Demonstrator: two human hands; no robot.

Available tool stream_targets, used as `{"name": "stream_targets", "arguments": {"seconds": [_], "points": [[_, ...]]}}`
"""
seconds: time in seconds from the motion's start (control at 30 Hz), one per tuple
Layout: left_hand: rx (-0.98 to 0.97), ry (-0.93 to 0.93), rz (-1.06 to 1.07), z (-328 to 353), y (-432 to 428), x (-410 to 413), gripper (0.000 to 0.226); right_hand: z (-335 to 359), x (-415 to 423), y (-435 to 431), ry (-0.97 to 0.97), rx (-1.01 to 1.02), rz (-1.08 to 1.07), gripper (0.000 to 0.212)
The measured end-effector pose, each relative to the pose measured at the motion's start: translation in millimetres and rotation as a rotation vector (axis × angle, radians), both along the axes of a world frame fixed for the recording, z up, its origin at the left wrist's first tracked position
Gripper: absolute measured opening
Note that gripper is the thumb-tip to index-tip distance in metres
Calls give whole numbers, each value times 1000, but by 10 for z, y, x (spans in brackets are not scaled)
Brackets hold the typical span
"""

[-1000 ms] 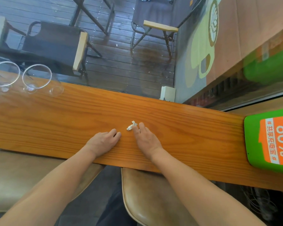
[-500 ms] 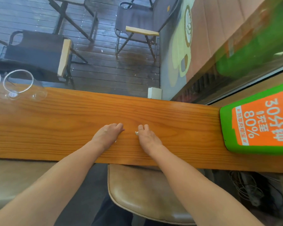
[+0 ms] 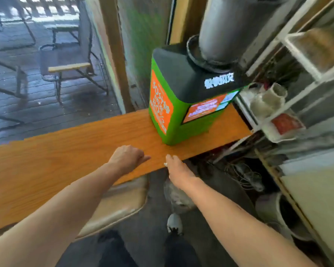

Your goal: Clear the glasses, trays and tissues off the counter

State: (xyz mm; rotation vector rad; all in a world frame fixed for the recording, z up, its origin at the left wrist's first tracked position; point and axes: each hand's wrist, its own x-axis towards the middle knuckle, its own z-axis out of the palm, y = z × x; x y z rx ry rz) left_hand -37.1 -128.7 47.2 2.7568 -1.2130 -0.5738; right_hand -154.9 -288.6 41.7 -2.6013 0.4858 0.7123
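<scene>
A person leans over a long wooden surface [image 3: 62, 160] that runs from the left edge of the frame toward the centre right, both bare forearms reaching up from the bottom of the picture. The left hand [image 3: 126, 158] rests on the wood near the frame's middle, fingers curled under in a loose fist with one finger poking out to the right; whether anything is inside it cannot be told. The right hand [image 3: 178, 171] hangs just past the near edge of the surface, fingers bunched together and pinching a small white scrap of tissue [image 3: 165, 164] — only a corner of it peeks out at the fingertips. A green and orange charging kiosk [image 3: 174, 105] with a black top stands on the surface above the hands, just right of centre. White shelving [image 3: 289, 78] crowded with blurred items fills the upper right. A tan padded stool seat [image 3: 120, 205] sits below the surface at lower centre, and a folding chair [image 3: 69, 68] stands on dark decking in the upper left.
</scene>
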Motion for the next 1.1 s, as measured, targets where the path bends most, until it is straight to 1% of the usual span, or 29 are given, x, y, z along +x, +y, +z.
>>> {"name": "stream_targets", "arguments": {"seconds": [0.13,0.17,0.23,0.27,0.3,0.33,0.4,0.43,0.5,0.57,0.63,0.7,0.77,0.83,0.87,0.9,0.97,1.03,1.1], "points": [[38,89,-91,-12,-1087,-757,51,19,-741,-848,60,-6,-111,27],[56,109,-105,-52,-1290,-928,51,-6,-891,-1029,73,-15,-132,24],[105,156,-115,-205,-1575,-1218,52,-95,-1121,-1331,92,-27,-197,11],[137,191,-96,-316,-1657,-1326,54,-179,-1202,-1447,88,-14,-233,16],[164,230,-65,-445,-1721,-1404,55,-288,-1262,-1549,98,7,-261,28],[185,276,-22,-585,-1771,-1455,56,-407,-1310,-1626,127,41,-292,36],[203,370,73,-900,-1855,-1488,52,-709,-1367,-1708,170,128,-353,42],[204,409,114,-1068,-1897,-1494,49,-897,-1390,-1728,183,173,-392,41],[215,466,192,-1450,-1997,-1502,45,-1339,-1415,-1743,206,251,-478,34],[235,504,262,-1903,-2106,-1522,43,-1829,-1420,-1744,228,324,-579,34],[255,529,336,-2425,-2219,-1534,39,-2330,-1384,-1752,267,402,-720,27],[223,557,426,-2935,-2368,-1525,35,-2791,-1333,-1774,265,483,-858,29],[179,620,557,-3422,-2539,-1494,31,-3218,-1278,-1823,252,573,-1014,30],[116,775,798,-3963,-2709,-1469,33,-3702,-1212,-1865,242,638,-1129,33],[110,852,916,-4179,-2765,-1453,36,-3924,-1167,-1881,237,634,-1129,36],[114,898,983,-4382,-2801,-1454,38,-4130,-1125,-1888,244,616,-1116,40],[152,917,1018,-4722,-2827,-1456,46,-4471,-1074,-1895,262,575,-1094,46],[186,939,1070,-4945,-2800,-1462,51,-4714,-1061,-1905,285,526,-1015,50],[225,965,1036,-5077,-2763,-1441,51,-4838,-1116,-1925,300,448,-914,48]]}}
